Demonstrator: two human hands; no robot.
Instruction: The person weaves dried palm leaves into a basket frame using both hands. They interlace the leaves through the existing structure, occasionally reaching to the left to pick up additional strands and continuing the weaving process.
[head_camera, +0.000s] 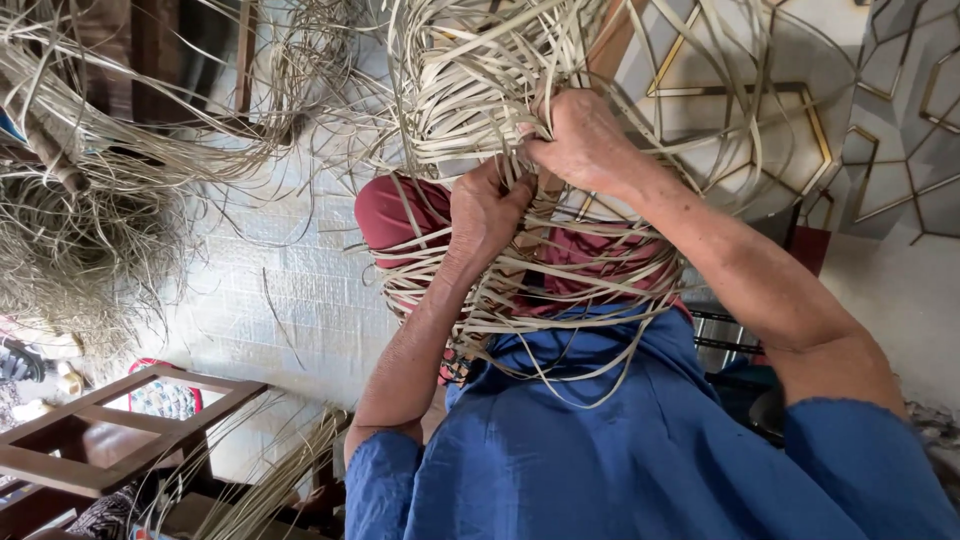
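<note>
in the head view, the person is holding a half-made woven basket (520, 250) of pale flat strips up over the lap, close to the body, so both hands can work on it. the left hand (485, 215) is pressing on the front of the basket, its grip curled shut around a few strips to keep them from slipping. the right hand (585, 140) is just above it on the basket, its grip closed tight on a bunch of loose strips (470, 70), pulling them snug. a red cloth (400, 215) is lying under the basket on the knee. a wooden stool (110, 430) is standing well left of the basket. piles of dry strips (80, 230) are resting far left of it.
</note>
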